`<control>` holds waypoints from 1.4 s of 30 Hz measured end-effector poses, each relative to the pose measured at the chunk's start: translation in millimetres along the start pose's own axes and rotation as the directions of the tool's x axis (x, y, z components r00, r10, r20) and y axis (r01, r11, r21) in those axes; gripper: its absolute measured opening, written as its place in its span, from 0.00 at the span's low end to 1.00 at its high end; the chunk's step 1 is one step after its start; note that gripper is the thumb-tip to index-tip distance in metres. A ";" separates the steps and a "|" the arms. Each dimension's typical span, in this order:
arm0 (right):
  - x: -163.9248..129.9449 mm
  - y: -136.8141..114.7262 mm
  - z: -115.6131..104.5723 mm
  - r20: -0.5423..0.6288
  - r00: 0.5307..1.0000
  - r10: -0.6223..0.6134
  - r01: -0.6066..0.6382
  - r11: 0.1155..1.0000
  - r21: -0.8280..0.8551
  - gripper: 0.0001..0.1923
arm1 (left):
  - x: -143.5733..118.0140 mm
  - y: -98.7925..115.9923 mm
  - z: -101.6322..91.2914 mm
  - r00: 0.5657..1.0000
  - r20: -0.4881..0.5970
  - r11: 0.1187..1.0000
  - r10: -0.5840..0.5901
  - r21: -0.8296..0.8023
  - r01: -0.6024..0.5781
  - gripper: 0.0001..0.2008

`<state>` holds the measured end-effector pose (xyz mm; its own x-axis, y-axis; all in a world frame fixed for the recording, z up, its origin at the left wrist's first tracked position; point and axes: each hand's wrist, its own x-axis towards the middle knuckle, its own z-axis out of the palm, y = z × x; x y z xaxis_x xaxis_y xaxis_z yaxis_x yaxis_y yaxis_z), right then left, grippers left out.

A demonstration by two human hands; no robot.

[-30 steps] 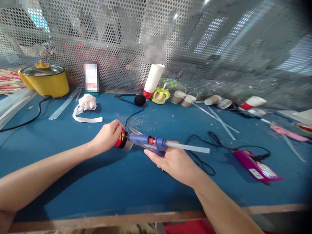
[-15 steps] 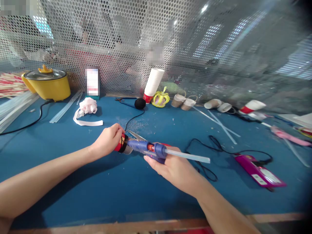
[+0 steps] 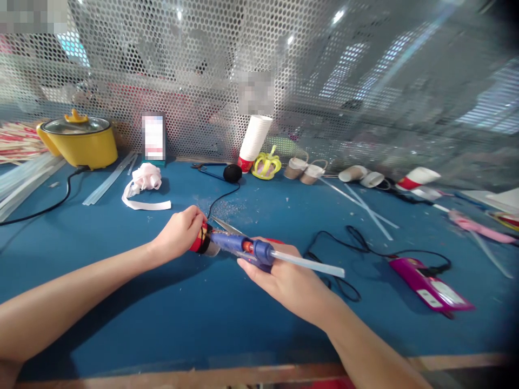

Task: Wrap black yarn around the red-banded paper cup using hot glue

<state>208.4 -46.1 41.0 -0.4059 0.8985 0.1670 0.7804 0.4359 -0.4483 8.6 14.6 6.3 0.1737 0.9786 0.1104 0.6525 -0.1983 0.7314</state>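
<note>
Right hand (image 3: 284, 278) gripping glue gun (image 3: 243, 247), left hand (image 3: 178, 232) holding red cup (image 3: 201, 239)

Both forearms are extending forward, converging at centre. The left hand (image 3: 178, 233) is curling, fingers closed, knuckles facing up. The right hand (image 3: 286, 275) is gripping palm-up, fingers wrapped, wrist angling inward toward the left hand.
</note>
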 end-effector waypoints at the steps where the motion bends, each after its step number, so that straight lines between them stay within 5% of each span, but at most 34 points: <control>1: -0.1 -0.5 -0.1 0.006 1.000 -0.002 0.002 1.000 -0.010 0.06 | 0.0 0.1 -0.1 1.000 0.002 1.000 0.001 -0.002 -0.001 0.11; 29: -1.9 -6.0 -2.3 0.053 0.998 -0.030 0.030 1.000 0.008 0.04 | 0.2 0.1 -1.4 1.000 0.006 1.000 -0.005 -0.024 0.005 0.11; 42: 1.3 0.7 -5.0 0.091 0.967 0.237 -0.247 0.962 0.118 0.12 | -7.2 -1.4 -0.9 0.990 0.053 0.991 0.132 0.002 -0.132 0.11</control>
<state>210.7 -44.3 45.3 -0.2510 0.9677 -0.0250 0.7947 0.1912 -0.5762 5.8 7.9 5.1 0.2973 0.9395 0.1702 0.6250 -0.3263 0.7092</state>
